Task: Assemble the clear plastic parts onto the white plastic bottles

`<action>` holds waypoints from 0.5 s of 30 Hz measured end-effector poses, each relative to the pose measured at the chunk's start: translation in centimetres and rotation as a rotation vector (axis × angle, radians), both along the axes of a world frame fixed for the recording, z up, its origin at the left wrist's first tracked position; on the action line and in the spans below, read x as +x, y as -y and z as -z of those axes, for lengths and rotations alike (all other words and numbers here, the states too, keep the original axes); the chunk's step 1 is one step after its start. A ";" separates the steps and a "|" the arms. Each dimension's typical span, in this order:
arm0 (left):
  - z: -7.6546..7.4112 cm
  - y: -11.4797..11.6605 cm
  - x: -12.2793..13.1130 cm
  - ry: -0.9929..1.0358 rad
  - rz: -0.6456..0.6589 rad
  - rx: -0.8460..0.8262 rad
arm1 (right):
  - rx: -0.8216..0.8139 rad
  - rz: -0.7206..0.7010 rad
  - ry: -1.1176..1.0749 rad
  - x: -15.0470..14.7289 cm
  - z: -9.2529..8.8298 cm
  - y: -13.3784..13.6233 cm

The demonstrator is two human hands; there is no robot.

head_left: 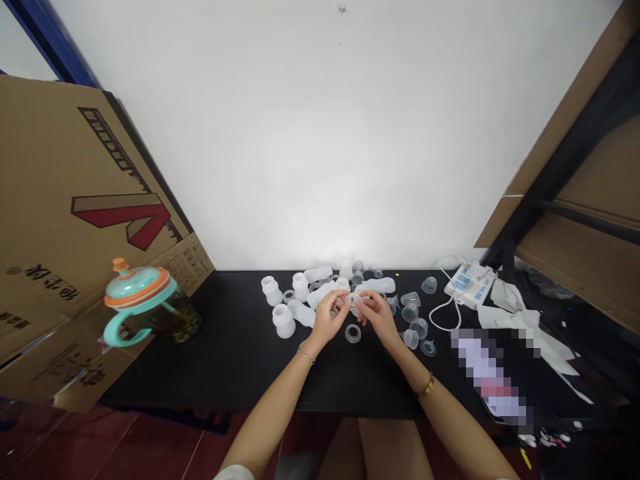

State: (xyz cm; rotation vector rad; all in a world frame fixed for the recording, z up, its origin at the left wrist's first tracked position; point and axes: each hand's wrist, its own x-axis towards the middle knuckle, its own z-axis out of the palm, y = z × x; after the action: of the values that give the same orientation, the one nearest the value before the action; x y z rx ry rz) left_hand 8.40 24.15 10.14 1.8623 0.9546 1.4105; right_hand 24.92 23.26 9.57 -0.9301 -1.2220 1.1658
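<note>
My left hand (330, 315) and my right hand (377, 317) meet above the black table, fingertips closed on a small translucent plastic ring (354, 298). Part of that ring is hidden behind the fingers. Just below them a translucent ring (353, 333) lies flat on the table. To the left stand white bulbous bottles, among them one at the front (284, 322) and one at the far left (271, 291). Other white bottles, such as one lying down (379, 285), are behind my hands. Clear plastic domed caps (419, 327) lie right of my right hand.
A tea-filled jug (170, 313) with a turquoise and orange lid stands at left beside a large cardboard box (75, 200). At right are a white power strip (470, 285) with a looping cable, crumpled white paper (530, 327) and a pixelated lilac object (487, 373).
</note>
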 end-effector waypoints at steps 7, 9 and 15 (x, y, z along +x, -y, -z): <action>0.1 0.1 0.1 -0.003 0.030 -0.026 | 0.010 -0.004 -0.005 0.0 -0.1 0.3; 0.1 0.1 0.1 0.008 0.024 -0.030 | 0.013 0.001 0.020 0.0 0.1 0.3; 0.1 0.2 0.2 -0.001 -0.067 -0.027 | 0.034 0.012 0.121 -0.1 0.4 0.4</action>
State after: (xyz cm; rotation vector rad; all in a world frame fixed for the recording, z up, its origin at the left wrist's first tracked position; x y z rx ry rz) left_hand 8.57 23.94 10.06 1.8275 1.0401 1.4289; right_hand 24.84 22.88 9.21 -0.9930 -1.3272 1.0890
